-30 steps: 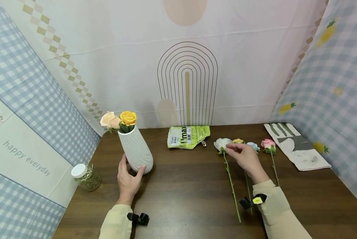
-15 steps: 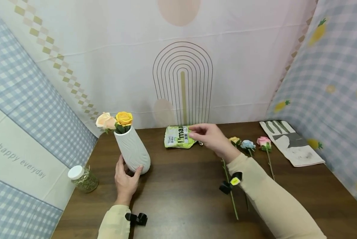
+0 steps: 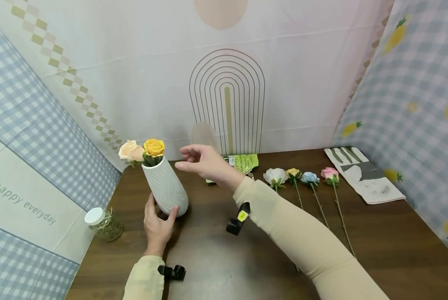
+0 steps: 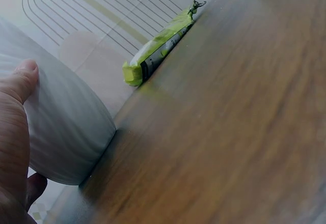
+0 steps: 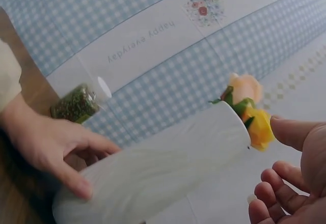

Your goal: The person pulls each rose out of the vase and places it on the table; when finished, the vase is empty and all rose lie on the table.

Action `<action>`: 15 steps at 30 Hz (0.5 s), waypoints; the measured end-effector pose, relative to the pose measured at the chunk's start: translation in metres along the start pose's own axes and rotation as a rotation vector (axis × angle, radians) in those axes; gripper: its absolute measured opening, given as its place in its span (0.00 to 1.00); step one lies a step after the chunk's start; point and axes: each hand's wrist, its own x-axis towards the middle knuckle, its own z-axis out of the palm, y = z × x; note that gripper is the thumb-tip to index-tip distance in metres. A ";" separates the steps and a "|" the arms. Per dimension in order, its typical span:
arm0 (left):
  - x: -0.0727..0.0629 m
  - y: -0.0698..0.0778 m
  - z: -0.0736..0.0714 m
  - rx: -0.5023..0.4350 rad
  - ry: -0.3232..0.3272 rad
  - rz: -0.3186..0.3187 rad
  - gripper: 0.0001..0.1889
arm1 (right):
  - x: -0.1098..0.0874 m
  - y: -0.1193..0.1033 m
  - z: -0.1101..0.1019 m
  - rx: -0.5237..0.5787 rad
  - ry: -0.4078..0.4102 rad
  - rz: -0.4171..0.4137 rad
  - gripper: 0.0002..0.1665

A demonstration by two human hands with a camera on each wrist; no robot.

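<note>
A white ribbed vase (image 3: 165, 187) stands on the wooden table at the left, holding a peach rose (image 3: 131, 151) and a yellow rose (image 3: 154, 148). My left hand (image 3: 158, 229) grips the vase low down, with the thumb (image 4: 25, 79) against its side. Just right of the vase's mouth is my right hand (image 3: 205, 164), its fingers loosely bent and nothing in them. In the right wrist view, the thumb (image 5: 293, 132) comes right up beside the yellow rose's petals.
White (image 3: 275, 176), small yellow (image 3: 293, 173), blue (image 3: 310, 178) and pink (image 3: 329, 173) roses lie at the right. Behind my right hand is a green pouch (image 3: 246, 162). A white-lidded jar (image 3: 105, 225) stands left; a printed cloth (image 3: 370, 179) lies far right.
My right hand has left the white rose, which stays on the table, and moved left past the green pouch to the vase's mouth. My left hand keeps its grip on the vase.
</note>
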 end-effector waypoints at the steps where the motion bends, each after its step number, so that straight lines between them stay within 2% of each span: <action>1: 0.001 0.000 0.000 -0.003 0.001 0.002 0.47 | 0.003 -0.002 0.003 0.008 -0.001 0.003 0.30; 15: 0.001 -0.001 0.001 -0.011 -0.001 -0.003 0.46 | 0.041 -0.009 0.033 0.069 0.012 0.048 0.32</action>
